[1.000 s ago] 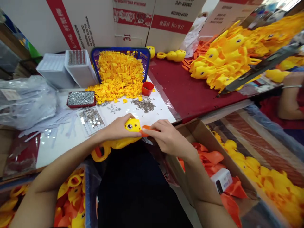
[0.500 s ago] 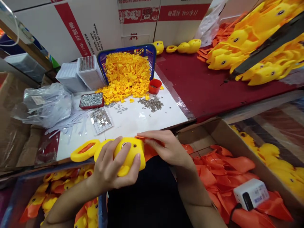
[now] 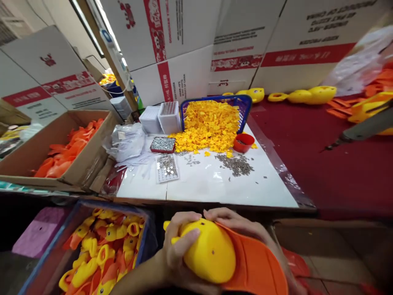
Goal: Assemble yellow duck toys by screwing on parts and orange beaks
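My left hand [image 3: 176, 246] is wrapped round a yellow plastic duck toy [image 3: 211, 256], whose rounded end faces me with small dark holes in it. An orange curved bill piece [image 3: 258, 264] sits against the duck's head, its wide end spreading to the lower right. My right hand [image 3: 238, 219] is closed along the far side of this bill, fingertips at the top of the duck's head. Both hands are in front of the table's near edge, almost touching each other. The right palm is hidden behind the bill.
On the white tabletop [image 3: 208, 190] are a blue basket [image 3: 245, 119] spilling small yellow parts, a red cup [image 3: 244, 142], loose metal pins [image 3: 236, 164] and a coin-like disc tray [image 3: 167, 168]. At lower left stands a bin [image 3: 69, 250] of duck toys. A screwdriver [image 3: 346, 137] hangs at right.
The view has swung left. The duck has been turned so its rounded end faces me, and the bill now shows broadly against its head. Both hands keep hold.
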### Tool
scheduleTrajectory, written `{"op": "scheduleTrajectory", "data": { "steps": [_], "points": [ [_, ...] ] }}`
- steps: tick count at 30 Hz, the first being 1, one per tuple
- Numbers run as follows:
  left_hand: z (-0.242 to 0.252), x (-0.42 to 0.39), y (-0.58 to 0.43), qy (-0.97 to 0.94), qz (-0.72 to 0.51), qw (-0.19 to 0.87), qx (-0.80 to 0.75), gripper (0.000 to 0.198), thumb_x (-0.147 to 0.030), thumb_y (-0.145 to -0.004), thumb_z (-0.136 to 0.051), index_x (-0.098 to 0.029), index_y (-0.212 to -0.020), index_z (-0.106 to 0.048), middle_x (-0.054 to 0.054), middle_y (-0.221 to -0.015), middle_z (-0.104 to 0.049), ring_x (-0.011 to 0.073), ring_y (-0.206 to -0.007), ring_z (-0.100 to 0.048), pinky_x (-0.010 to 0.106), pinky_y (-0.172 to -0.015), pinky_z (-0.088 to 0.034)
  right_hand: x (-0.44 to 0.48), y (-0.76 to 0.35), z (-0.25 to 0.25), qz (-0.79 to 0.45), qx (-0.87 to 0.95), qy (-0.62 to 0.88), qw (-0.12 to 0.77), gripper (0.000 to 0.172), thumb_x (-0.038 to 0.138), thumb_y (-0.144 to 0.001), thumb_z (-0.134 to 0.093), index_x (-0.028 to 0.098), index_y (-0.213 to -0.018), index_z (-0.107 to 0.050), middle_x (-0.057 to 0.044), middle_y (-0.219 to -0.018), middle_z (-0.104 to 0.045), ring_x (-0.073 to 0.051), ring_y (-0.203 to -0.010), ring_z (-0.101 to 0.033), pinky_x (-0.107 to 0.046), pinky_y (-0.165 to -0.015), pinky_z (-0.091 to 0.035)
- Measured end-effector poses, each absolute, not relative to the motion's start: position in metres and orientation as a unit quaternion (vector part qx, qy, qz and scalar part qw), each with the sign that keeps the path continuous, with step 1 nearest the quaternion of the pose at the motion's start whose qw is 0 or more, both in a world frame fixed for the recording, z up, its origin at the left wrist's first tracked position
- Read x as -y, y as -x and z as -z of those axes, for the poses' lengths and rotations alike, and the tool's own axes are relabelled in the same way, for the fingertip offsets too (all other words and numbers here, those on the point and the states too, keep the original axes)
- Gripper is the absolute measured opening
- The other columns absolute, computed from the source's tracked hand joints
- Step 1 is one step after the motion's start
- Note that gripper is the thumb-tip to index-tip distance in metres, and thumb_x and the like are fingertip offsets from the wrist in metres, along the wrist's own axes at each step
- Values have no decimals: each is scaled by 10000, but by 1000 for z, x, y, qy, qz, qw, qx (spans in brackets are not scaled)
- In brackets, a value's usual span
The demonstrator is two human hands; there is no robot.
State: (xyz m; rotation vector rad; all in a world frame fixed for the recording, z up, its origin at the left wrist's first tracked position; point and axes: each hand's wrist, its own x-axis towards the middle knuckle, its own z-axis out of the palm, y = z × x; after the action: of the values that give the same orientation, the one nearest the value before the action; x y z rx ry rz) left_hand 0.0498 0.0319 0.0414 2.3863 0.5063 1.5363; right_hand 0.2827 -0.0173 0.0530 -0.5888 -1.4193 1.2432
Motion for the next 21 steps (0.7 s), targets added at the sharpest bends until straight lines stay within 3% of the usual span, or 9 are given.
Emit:
{"op": "scheduleTrajectory", "data": {
  "steps": [2, 5, 7, 10, 12, 14, 17, 19, 21],
  "points": [
    [-38, -28, -59, -772, -564, 180, -233, 1039, -719, -672, -840, -356, -1527, -374, 183, -1244, -589, 362, -1068, -698, 603, -830, -636, 4, -265, -38, -539, 546, 249, 591, 868, 813, -643, -803, 335, -1361, -709, -133, -1367, -701, -376, -1272, -691, -548, -1095, -556],
    [-45, -30, -65, -754, -543, 219, -297, 808, -568, -864, -738, -347, -1545, -365, 213, -1375, -532, 384, -1244, -633, 643, -972, -586, -12, -230, -18, -543, 452, 299, 642, 919, 691, -633, -894, 318, -1430, -631, -152, -1423, -672, -368, -1288, -684, -509, -1063, -593],
    [-57, -37, -61, -793, -482, 242, -283, 713, -439, -970, -605, -306, -1593, -287, 243, -1491, -474, 386, -1394, -546, 644, -1070, -539, -22, -215, -7, -554, 392, 318, 662, 912, 711, -639, -879, 297, -1413, -628, -159, -1403, -686, -368, -1243, -708, -505, -1017, -621],
    [-88, -63, -43, -868, -356, 259, -230, 797, -375, -993, -580, -284, -1647, -133, 231, -1572, -477, 336, -1465, -509, 553, -1130, -528, -35, -211, 2, -567, 321, 315, 690, 876, 731, -612, -881, 281, -1335, -672, -147, -1411, -687, -358, -1235, -708, -490, -1014, -623],
    [-119, -93, -20, -891, -287, 242, -254, 628, -419, -1020, -550, -295, -1586, -308, 155, -1526, -575, 281, -1398, -581, 470, -1134, -528, -39, -221, 4, -581, 281, 301, 702, 844, 751, -646, -844, 270, -1322, -688, -152, -1469, -648, -358, -1289, -674, -499, -1039, -607],
    [-154, -134, 17, -879, -293, 152, -345, 408, -455, -1045, -483, -267, -1405, -529, 111, -1409, -672, 266, -1293, -643, 452, -1119, -514, -40, -235, 2, -585, 246, 295, 714, 863, 791, -668, -794, 257, -1338, -690, -168, -1484, -633, -374, -1333, -641, -538, -1068, -582],
    [-202, -199, 93, -775, -253, -27, -579, 443, -572, -1015, -459, -214, -1218, -623, 99, -1247, -723, 325, -1207, -643, 515, -1075, -467, -41, -258, -7, -529, 194, 316, 763, 843, 822, -689, -746, 297, -1346, -685, -142, -1406, -693, -379, -1317, -653, -598, -1088, -555],
    [-224, -230, 145, -704, -123, -33, -699, 518, -726, -878, -587, -220, -978, -631, 12, -873, -708, 322, -1014, -664, 495, -955, -475, -44, -270, -14, -483, 159, 334, 794, 791, 841, -718, -701, 341, -1331, -682, -97, -1352, -729, -365, -1276, -685, -619, -1055, -571],
    [-235, -245, 184, -683, -71, -5, -727, 606, -785, -710, -729, -204, -719, -555, -37, -565, -547, 274, -789, -645, 420, -836, -472, -50, -279, -19, -460, 133, 344, 808, 798, 904, -706, -637, 345, -1272, -702, -76, -1266, -767, -365, -1204, -727, -615, -956, -623]
  ]
}}
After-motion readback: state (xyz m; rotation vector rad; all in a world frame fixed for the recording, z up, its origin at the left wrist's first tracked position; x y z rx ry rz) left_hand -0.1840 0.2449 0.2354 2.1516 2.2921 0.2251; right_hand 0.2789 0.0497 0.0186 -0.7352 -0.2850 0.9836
